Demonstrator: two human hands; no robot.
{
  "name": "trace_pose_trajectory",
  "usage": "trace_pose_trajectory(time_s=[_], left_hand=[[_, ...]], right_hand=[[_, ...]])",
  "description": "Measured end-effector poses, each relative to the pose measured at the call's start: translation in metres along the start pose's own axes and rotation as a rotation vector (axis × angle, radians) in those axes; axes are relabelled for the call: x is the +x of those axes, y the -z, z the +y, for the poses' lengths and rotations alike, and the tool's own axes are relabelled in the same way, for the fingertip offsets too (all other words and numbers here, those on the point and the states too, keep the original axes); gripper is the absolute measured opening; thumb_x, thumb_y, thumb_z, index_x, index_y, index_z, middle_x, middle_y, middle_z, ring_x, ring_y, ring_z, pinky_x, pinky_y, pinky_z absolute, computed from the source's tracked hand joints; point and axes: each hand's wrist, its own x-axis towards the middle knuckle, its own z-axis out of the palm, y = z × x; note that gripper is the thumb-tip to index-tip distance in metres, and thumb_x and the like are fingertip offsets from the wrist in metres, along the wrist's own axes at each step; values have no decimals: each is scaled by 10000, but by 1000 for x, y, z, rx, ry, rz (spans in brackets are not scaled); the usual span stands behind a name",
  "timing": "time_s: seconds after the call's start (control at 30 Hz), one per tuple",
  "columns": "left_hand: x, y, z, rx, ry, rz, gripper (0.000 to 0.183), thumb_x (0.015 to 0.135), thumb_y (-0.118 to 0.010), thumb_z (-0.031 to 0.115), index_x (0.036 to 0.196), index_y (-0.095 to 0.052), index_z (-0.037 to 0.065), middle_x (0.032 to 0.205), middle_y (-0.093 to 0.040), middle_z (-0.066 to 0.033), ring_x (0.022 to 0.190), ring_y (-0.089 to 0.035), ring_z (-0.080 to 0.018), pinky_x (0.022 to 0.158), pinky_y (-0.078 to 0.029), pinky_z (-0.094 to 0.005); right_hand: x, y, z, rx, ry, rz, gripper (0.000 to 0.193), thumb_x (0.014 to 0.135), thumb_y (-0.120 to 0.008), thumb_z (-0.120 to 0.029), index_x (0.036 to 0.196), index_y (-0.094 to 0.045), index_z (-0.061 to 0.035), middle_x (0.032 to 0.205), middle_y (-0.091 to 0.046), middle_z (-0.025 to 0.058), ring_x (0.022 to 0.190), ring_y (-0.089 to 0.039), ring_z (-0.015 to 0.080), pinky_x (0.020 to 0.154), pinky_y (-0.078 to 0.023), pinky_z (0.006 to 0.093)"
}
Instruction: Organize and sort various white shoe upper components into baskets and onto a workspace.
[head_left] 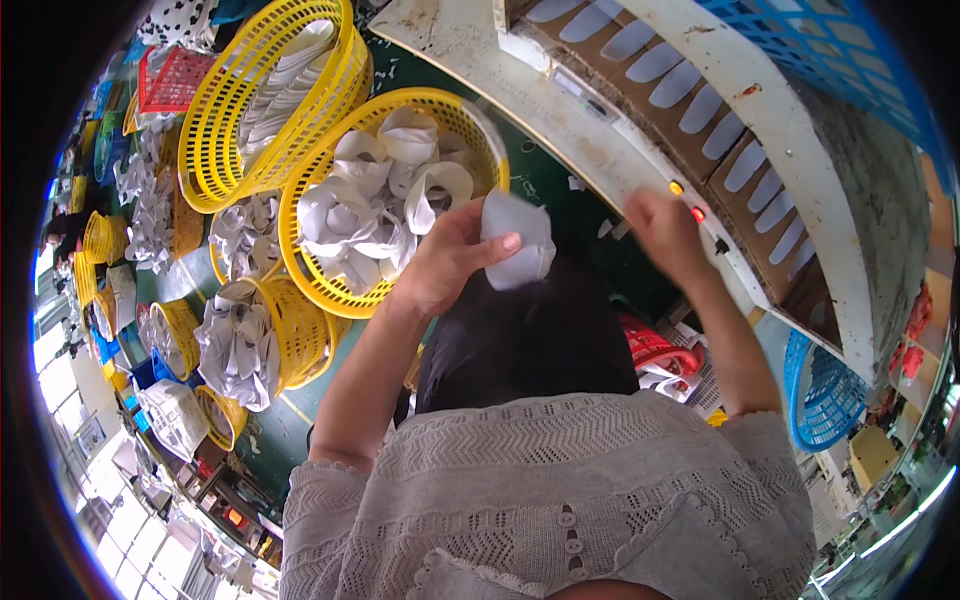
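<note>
Left hand [445, 262] gripping white sock [520, 238] near yellow basket [330, 290]. Right hand [665, 222] at machine [720, 90] edge; grip indeterminate.

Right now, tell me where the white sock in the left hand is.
In the head view the white sock sits near centre, pinched by the left hand, just right of the nearest yellow basket of socks.
</note>
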Motion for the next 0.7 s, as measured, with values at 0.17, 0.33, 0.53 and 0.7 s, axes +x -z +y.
trace_pose_trajectory(time_s=[0.17,0.33,0.53,0.7], left_hand=[[7,-11,-13,-195,33,11,356,838,-700,175,1109,-557,-6,988,-647,-83,914,-619,-163,815,-499,-311],[20,-18,-25,16,-122,124,317,833,-689,115,1097,-572,-15,924,-657,-60,778,-639,-138,705,-530,-279],[16,17,-21,-253,127,107,269,850,-654,88,1092,-596,-15,930,-660,-68,819,-639,-150,753,-524,-298],[5,53,-43,-243,50,348,238,877,-633,114,1072,-607,-21,930,-659,-61,817,-633,-146,743,-513,-287]], right_hand=[[-29,-26,-48,759,178,-119,250,918,-583,-204,1109,-578,-44,841,-606,16,775,-595,140,733,-483,324],[-18,-39,-79,945,58,-35,294,897,-618,-126,1152,-565,10,914,-619,46,771,-575,117,699,-466,232],[8,-38,-97,259,396,125,246,855,-663,-126,1060,-619,2,830,-581,108,707,-576,214,663,-477,289],[131,-17,-43,488,-56,201,259,886,-631,-288,884,-673,-32,701,-624,13,605,-543,77,544,-440,248]])
